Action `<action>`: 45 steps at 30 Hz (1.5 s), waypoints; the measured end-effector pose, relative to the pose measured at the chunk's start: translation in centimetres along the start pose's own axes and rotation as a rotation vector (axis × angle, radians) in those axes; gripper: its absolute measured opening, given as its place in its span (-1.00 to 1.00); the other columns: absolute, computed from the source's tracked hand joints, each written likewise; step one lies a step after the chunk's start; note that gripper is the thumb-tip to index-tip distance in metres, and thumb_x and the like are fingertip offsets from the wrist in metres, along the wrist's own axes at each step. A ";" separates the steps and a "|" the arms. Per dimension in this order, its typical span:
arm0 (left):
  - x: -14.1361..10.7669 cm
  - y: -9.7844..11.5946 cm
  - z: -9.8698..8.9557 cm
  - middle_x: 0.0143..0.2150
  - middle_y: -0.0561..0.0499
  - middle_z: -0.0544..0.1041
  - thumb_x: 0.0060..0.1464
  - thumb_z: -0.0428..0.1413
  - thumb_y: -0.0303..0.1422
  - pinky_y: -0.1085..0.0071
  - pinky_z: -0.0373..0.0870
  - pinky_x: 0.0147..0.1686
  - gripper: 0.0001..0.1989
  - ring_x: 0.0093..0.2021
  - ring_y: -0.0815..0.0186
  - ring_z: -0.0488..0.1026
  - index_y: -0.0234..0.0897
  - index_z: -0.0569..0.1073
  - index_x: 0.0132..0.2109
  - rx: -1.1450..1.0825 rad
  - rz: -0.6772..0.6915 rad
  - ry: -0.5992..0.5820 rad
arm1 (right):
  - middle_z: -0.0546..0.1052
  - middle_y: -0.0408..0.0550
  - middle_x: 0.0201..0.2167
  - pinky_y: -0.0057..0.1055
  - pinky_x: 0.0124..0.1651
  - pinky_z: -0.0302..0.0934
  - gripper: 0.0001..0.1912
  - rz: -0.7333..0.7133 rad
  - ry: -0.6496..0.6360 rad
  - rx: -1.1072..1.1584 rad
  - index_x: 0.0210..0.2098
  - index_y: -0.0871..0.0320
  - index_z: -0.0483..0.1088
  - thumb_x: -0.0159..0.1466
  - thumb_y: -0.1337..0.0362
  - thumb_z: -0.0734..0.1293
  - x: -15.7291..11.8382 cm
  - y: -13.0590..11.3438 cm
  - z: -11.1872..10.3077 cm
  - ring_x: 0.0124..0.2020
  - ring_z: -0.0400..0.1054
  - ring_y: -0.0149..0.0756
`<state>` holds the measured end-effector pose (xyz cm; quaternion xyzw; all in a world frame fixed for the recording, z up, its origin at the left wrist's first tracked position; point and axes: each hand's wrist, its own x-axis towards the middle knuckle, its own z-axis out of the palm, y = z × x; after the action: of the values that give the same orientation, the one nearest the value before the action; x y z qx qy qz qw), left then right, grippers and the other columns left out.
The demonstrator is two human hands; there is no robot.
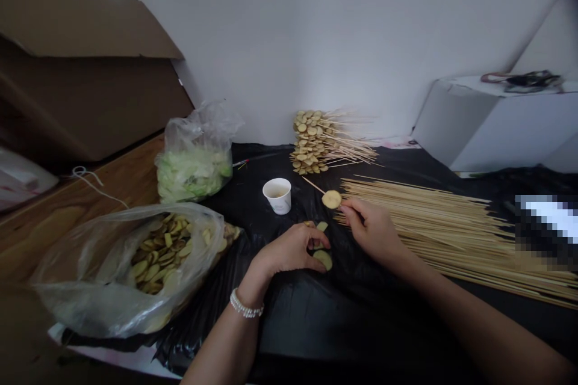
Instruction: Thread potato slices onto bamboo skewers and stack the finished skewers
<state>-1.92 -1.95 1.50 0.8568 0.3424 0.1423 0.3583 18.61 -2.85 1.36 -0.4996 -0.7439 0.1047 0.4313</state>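
Observation:
In the head view, my right hand (372,228) pinches a thin wooden skewer (313,185) that carries one round potato slice (332,199). The skewer's tip sticks out beyond the slice, up and to the left. Lower and to the left, my left hand (295,248) has its thumb and fingers curled around a pale potato slice (323,260) close to the black plastic sheet (311,325). Another slice (322,226) shows just past its fingers. A beaded bracelet circles the left wrist.
An open plastic bag of potato slices (156,255) lies at left, a bag of pale green vegetable (194,171) behind it. A white cup (277,196) stands mid-table. Loaded skewers (311,141) are stacked by the wall; bare skewers (433,234) spread at right. A cardboard box (85,96) sits far left.

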 end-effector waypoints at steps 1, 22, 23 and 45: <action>0.0 0.0 0.0 -0.29 0.05 0.37 -0.24 0.33 -0.31 0.48 0.25 -0.40 -0.64 -0.37 0.37 0.33 -0.21 0.55 -0.19 0.011 0.001 -0.006 | 0.51 -0.08 -0.47 -0.43 -0.34 0.13 -0.78 -0.002 -0.002 0.000 -0.32 0.14 0.42 0.32 0.28 0.16 0.0 0.0 0.0 -0.44 0.36 -0.31; 0.4 0.8 -0.4 -0.40 0.03 0.47 -0.10 0.28 -0.32 0.47 0.35 -0.35 -0.78 -0.38 0.38 0.44 -0.32 0.43 -0.32 -0.786 -0.114 0.370 | 0.40 -0.19 -0.63 -0.46 -0.46 0.05 -0.77 0.107 -0.059 0.091 -0.45 0.12 0.37 0.29 0.25 0.18 0.3 -0.3 -0.3 -0.59 0.26 -0.38; 0.4 0.7 -0.6 -0.39 0.03 0.48 -0.10 0.29 -0.30 0.46 0.38 -0.34 -0.75 -0.36 0.35 0.48 -0.32 0.43 -0.32 -0.877 -0.136 0.443 | 0.41 -0.19 -0.63 -0.46 -0.46 0.06 -0.78 0.110 -0.061 0.094 -0.43 0.12 0.38 0.29 0.25 0.18 0.3 -0.3 -0.4 -0.59 0.26 -0.38; 0.8 -1.0 -1.9 -0.27 -0.01 0.56 -0.07 0.27 -0.48 0.65 0.40 -0.46 -0.81 -0.40 0.49 0.45 -0.30 0.54 -0.23 -1.530 -0.129 0.814 | 0.45 -0.17 -0.58 -0.46 -0.47 0.08 -0.80 0.035 -0.228 0.152 -0.41 0.12 0.42 0.27 0.28 0.20 0.1 -1.1 -0.7 -0.55 0.29 -0.37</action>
<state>-2.78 0.07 2.13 0.2419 0.3022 0.6081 0.6930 18.37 -3.48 2.47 -0.4633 -0.7691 0.2244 0.3788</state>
